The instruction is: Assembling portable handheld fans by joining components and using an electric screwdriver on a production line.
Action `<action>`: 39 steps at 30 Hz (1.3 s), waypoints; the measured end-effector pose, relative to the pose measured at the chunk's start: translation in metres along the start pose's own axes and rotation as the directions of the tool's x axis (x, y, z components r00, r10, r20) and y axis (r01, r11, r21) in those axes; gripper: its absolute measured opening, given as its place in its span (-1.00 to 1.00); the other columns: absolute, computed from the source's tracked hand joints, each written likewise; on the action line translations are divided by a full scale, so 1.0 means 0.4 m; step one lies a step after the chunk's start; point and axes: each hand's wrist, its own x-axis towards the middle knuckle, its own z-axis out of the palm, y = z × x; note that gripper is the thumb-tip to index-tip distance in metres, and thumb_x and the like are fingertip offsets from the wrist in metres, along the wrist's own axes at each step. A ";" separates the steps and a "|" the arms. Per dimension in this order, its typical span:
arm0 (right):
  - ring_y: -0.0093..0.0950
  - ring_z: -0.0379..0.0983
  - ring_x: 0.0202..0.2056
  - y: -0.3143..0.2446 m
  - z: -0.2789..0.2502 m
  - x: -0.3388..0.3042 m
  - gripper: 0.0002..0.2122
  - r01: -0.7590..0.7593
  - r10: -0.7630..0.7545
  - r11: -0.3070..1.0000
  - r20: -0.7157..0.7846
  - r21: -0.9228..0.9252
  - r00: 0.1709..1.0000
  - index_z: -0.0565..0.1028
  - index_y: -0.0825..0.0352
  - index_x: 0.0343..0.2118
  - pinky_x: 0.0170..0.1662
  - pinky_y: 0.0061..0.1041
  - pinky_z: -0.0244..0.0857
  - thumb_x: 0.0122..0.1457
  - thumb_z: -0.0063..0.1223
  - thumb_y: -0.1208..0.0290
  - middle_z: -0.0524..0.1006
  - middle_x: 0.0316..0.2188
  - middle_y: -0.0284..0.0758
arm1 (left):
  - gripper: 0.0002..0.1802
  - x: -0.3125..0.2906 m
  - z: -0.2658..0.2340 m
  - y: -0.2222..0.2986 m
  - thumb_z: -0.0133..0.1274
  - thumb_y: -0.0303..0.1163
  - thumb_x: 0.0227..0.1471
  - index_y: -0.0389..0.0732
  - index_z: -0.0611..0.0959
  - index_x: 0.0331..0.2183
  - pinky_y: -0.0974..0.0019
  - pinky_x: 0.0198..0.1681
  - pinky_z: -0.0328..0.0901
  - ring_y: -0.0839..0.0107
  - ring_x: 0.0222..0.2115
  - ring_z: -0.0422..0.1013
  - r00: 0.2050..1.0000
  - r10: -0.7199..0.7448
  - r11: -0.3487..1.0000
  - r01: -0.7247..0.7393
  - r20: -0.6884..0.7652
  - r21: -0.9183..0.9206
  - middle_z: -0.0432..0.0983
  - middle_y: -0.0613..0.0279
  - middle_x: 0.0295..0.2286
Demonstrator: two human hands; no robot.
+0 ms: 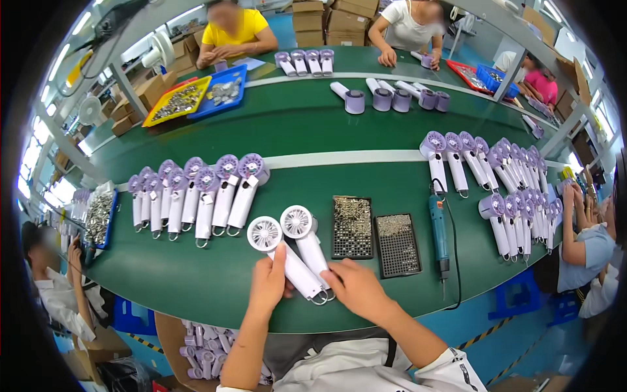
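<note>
Left hand (266,284): reached forward, left of the screwdriver (439,228), its grip closed around the left fan (297,271), thumb extended along the handle.
Right hand (356,287): angled inward, nearer the screwdriver, its grip pinching the lower end of the right fan (312,253).
Black trays (400,264): two stood just left of the screwdriver.
Other fans (245,196): lay well left and right of it.
Sleeve print (465,367): was too blurred to read.

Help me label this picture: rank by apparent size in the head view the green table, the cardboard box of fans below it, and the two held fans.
1. Green table
2. Cardboard box, partly hidden
3. Handheld fan in left hand, handheld fan in right hand: too alike to rank
</note>
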 end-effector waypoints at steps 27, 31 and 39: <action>-0.47 0.35 -0.64 0.020 -0.333 0.039 -0.13 0.532 -0.063 0.339 -0.545 0.776 0.836 -0.11 0.04 0.37 -0.61 -0.50 0.31 0.12 0.18 -0.05 0.33 -0.38 -0.32 | -0.30 0.009 0.056 -0.021 0.10 0.24 -0.08 0.11 0.56 0.06 -0.32 0.23 -0.35 0.09 0.20 0.18 0.575 0.573 0.074 -0.746 0.584 0.662 0.30 0.17 0.16; -0.35 0.43 -0.54 -0.018 -0.267 0.135 -0.24 0.563 -0.152 0.371 -0.550 0.738 0.821 0.04 0.04 0.28 -0.41 -0.20 0.45 0.10 0.21 -0.04 0.37 -0.43 -0.31 | -0.31 0.007 0.075 -0.018 0.08 0.20 -0.06 0.17 0.51 0.10 -0.11 0.24 -0.24 0.32 0.20 0.20 0.620 0.586 0.109 -0.697 0.521 0.708 0.28 0.32 0.18; -0.35 0.28 -0.73 -0.014 -0.110 0.121 -0.38 0.483 -0.030 0.271 -0.494 0.833 0.869 0.15 0.01 0.12 -0.68 -0.35 0.21 0.14 -0.09 -0.29 0.39 -0.56 -0.21 | -0.29 0.051 0.021 -0.001 0.06 0.25 -0.06 -0.01 0.58 0.02 -0.01 0.22 -0.04 0.17 0.15 0.25 0.506 0.572 0.126 -0.832 0.646 0.540 0.35 0.20 0.13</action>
